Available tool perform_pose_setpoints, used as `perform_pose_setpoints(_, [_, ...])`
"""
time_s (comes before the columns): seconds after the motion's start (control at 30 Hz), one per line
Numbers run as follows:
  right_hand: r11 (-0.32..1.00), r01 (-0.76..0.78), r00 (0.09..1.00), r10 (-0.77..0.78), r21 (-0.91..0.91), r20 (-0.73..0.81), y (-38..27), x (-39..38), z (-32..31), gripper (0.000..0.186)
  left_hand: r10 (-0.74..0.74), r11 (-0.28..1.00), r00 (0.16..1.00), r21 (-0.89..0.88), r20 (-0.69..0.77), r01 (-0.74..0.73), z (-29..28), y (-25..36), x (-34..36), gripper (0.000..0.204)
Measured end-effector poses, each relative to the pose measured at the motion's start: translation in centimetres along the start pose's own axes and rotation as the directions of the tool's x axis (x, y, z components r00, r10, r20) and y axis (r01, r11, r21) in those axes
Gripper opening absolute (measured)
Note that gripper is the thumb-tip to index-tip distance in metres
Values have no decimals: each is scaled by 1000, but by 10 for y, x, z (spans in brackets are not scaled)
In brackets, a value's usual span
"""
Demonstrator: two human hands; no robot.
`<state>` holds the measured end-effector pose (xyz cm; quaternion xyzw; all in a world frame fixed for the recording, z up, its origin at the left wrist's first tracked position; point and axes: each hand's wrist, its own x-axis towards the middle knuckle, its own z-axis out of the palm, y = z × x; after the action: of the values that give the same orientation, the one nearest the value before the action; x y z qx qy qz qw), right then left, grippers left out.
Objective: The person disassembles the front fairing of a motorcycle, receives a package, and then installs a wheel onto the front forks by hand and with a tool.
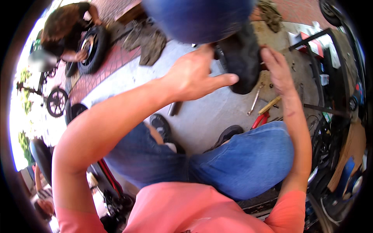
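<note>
A black, tyre-like rounded part (243, 64) hangs in front of me, below a smooth blue rounded cover (198, 19) that is blurred and cut off by the top edge. My left hand (190, 73) is closed at its left side. The thumb reaches across onto the black surface, while the other fingertips are partly hidden. On the opposite side my right hand (278, 70) has its fingers bent together against the part's edge. Something small and dark lies at those fingertips, too hidden to name. Below them a wrench (254, 100) rests on the ground.
Pliers with red handles (260, 119) and a yellowish handle (269, 105) lie near my right knee. A black metal frame (330, 70) stands at right. Crumpled brown cloths (151, 46) lie at the far left, near another person (64, 29) handling a wheel (93, 49).
</note>
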<state>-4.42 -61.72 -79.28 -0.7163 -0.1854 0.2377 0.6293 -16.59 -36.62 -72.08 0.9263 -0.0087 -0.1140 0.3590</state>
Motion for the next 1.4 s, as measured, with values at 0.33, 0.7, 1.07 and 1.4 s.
perform_pose_setpoints(0.33, [941, 26, 989, 26, -338, 147, -55, -6, 25, 83, 21, 997, 984, 75, 174, -35, 5, -1, -13, 110])
perform_pose_setpoints(0.7, [941, 22, 997, 5, -338, 79, -62, 6, 47, 84, -505, 802, 835, -239, 219, 547, -38, -114, 56, 32])
perform_pose_setpoints(1.07, [949, 62, 997, -47, -308, 54, -57, 18, 74, 81, -408, 877, 911, -253, 55, 408, -29, -81, 89, 45])
perform_pose_setpoints(1.4, [983, 85, 996, -79, -163, 46, -52, 23, 64, 68, -399, 869, 912, -358, -95, 342, -27, -80, 97, 42])
